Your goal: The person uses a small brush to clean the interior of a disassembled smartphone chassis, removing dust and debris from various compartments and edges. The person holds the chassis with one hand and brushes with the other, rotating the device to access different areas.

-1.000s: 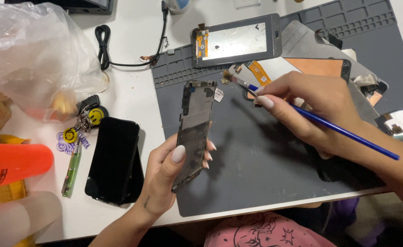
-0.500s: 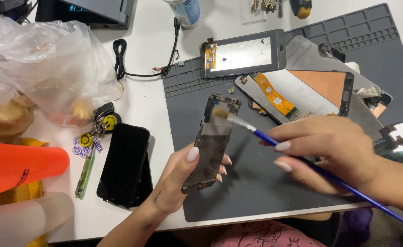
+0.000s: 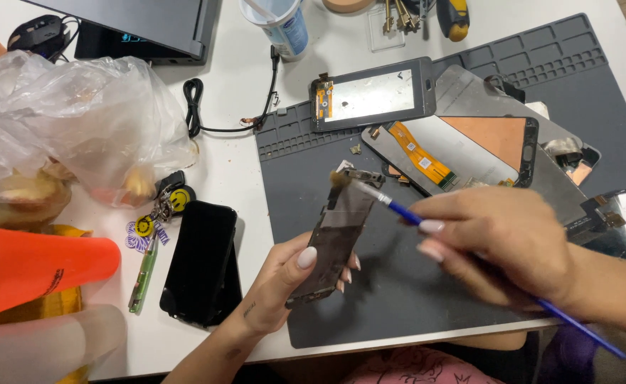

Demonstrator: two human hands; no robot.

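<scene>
Grey repair mat (image 3: 412,313) covered the white counter (image 3: 220,92), with two removed phone screens lying at its far side. A clear plastic bag (image 3: 78,128) held what looked like bread rolls. Left hand (image 3: 277,291) gripped a stripped phone frame (image 3: 334,238); right hand (image 3: 498,245) pinched a blue-handled brush (image 3: 391,206), bristles at the frame's top. Cleaning seemed underway, with reassembly not begun.

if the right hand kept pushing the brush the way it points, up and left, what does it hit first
The right hand aims its blue brush up-left, bristles already on the top edge of the phone frame in the left hand. So the frame comes first; past it lies bare grey mat, though depth is unclear.
</scene>
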